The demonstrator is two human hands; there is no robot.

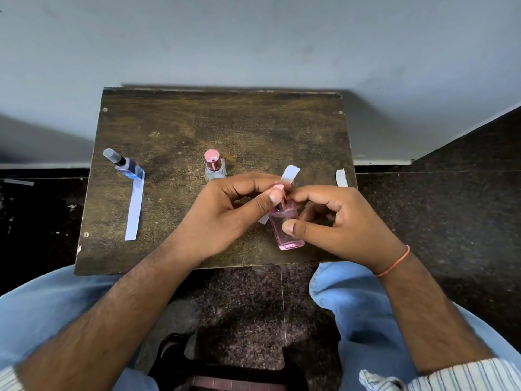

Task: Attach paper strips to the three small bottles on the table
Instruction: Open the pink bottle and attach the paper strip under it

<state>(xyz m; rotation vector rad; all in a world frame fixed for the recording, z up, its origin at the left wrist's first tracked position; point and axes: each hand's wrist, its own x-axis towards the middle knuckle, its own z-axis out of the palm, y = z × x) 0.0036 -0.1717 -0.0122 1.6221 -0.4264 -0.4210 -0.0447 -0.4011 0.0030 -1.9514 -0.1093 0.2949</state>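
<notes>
A pink glass bottle (287,230) is held over the front right of the small wooden table (220,125). My left hand (231,213) grips its pink cap and neck. My right hand (335,221) holds the body, thumb on the glass. A white paper strip (290,174) passes behind the bottle's neck, one end sticking up past my fingers. A blue bottle (127,166) with a clear cap stands at the left, a long white strip (134,206) attached and trailing toward me. A clear bottle with a pink cap (214,165) stands in the middle, bare.
A short piece of white tape or paper (341,177) lies at the table's right edge. A grey wall rises right behind the table. Dark speckled floor surrounds it, with my knees in jeans at the front and a paper scrap (18,182) on the floor left.
</notes>
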